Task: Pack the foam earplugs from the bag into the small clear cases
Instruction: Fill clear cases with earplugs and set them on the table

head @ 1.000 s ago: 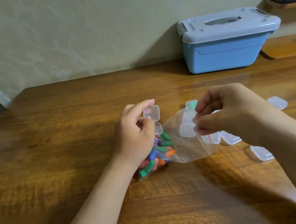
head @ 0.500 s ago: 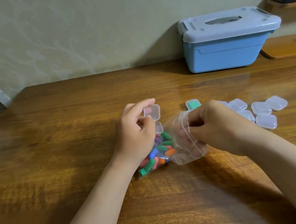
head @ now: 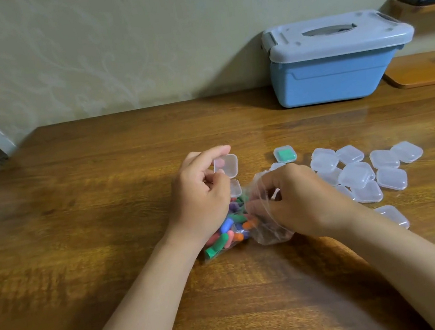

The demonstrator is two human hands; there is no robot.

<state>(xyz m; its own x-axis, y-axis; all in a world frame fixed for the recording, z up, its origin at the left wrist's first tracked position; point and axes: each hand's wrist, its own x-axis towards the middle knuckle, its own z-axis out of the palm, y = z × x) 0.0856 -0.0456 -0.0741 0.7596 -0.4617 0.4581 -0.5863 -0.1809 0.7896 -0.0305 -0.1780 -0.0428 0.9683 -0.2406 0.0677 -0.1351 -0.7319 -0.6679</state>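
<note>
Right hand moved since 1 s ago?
Yes. Against the static blue box, the right hand came down and left to the bag, nearer the left hand holding an open case, uncovering loose clear cases.

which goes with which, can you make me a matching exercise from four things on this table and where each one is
1 open clear case
2 plastic bag
3 blue box
4 case with green inside

a at the back, by the wall
b held by the left hand
c right hand reaches into it
d on the table beyond the bag

Pairs: 1-b, 2-c, 3-a, 4-d
</note>
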